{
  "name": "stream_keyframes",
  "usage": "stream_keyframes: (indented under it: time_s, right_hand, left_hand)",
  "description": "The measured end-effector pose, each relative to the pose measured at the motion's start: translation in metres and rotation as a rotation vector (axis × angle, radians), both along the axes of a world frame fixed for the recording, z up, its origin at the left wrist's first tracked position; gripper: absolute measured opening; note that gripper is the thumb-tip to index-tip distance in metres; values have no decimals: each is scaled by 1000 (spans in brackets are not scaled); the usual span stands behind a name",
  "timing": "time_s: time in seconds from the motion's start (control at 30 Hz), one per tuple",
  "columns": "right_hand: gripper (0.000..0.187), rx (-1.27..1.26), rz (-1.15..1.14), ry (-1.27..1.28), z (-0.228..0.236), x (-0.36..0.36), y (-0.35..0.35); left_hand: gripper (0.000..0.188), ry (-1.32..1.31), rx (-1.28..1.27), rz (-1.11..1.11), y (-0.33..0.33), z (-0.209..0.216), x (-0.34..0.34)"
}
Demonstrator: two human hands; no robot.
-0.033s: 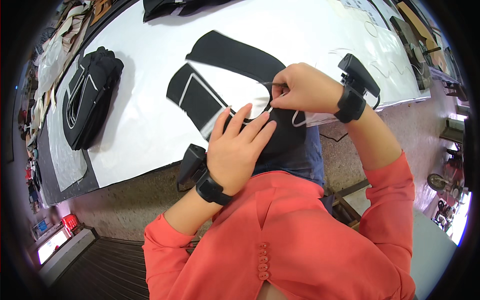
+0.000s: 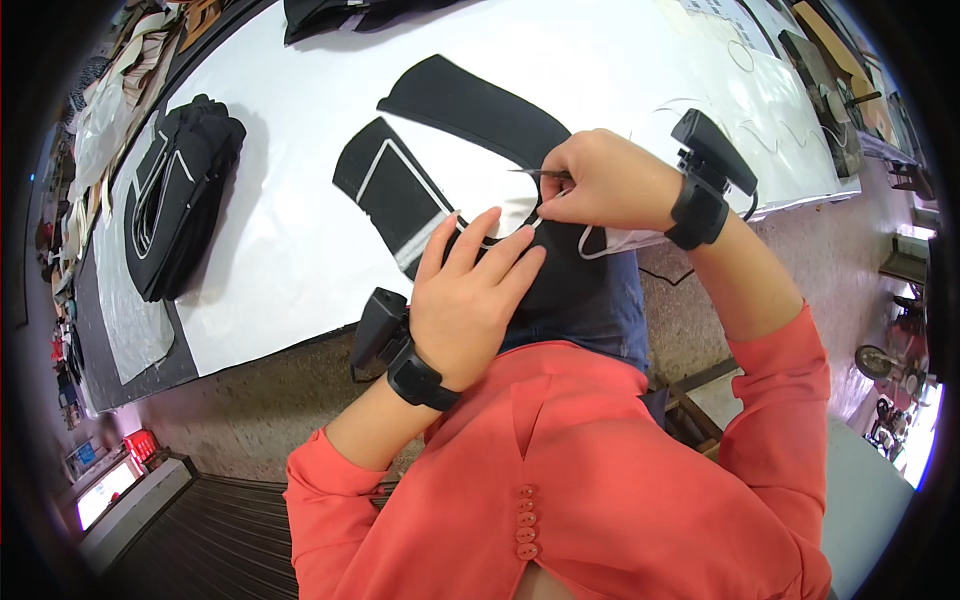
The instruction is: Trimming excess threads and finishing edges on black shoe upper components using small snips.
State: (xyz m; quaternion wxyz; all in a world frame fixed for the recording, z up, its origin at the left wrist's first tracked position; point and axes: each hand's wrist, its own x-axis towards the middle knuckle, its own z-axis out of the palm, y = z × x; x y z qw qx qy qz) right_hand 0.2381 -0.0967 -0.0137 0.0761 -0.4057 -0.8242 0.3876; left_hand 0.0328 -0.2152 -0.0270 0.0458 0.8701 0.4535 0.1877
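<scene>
A curved, U-shaped piece of black fabric [image 2: 470,110] lies at the table's near edge, part of it hanging over my lap. A narrow white strip [image 2: 420,179] runs along one arm of the piece and round its inner curve. My left hand [image 2: 468,305] rests open on the fabric, its fingers spread and pressing near the curve. At the right of the curve my right hand [image 2: 606,182] is closed round a thin, pointed dark metal tool [image 2: 540,172], its kind unclear. Its fingertips pinch at the inner edge beside the white strip. The loose strip end [image 2: 590,243] loops below that hand.
Stacked black pieces with white strips [image 2: 180,195] lie at the left on the white-covered table [image 2: 270,290]. Another black bundle [image 2: 350,18] sits at the far edge. Thin white scraps [image 2: 750,135] are scattered on the right, near a dark block with a cord [image 2: 815,95].
Both hands have shifted slightly left, and the black fabric has turned a little with them. My right hand stays closed on the pointed tool.
</scene>
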Motion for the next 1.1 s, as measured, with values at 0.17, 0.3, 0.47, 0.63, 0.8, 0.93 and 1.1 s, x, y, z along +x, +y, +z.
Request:
stream_keyframes:
  time_s: [0.17, 0.3, 0.47, 0.63, 0.8, 0.93, 1.1]
  right_hand:
    - [22, -27, -69, -33, 1, -5, -8]
    - [20, -51, -70, 31, 3, -1, -6]
    - [18, -4, -58, -29, -1, -1, -1]
    - [18, 42, 14, 24, 1, 1, 9]
    - [19, -94, 5, -28, 5, 0, 15]
    - [19, -34, 3, -28, 0, -3, 3]
    - [19, -10, 25, 24, 1, 2, 3]
  left_hand:
    - [26, -36, -4, -26, 6, -3, -2]
    - [23, -35, -3, -30, 7, -2, 0]
    - [23, -48, 10, -15, 9, -6, 8]
    - [26, -11, 17, 12, 6, -7, 13]
    - [23, -41, -2, -1, 10, -9, 13]
    - [21, -5, -13, -59, 14, -4, -1]
    - [22, 1, -26, -76, 14, -3, -1]
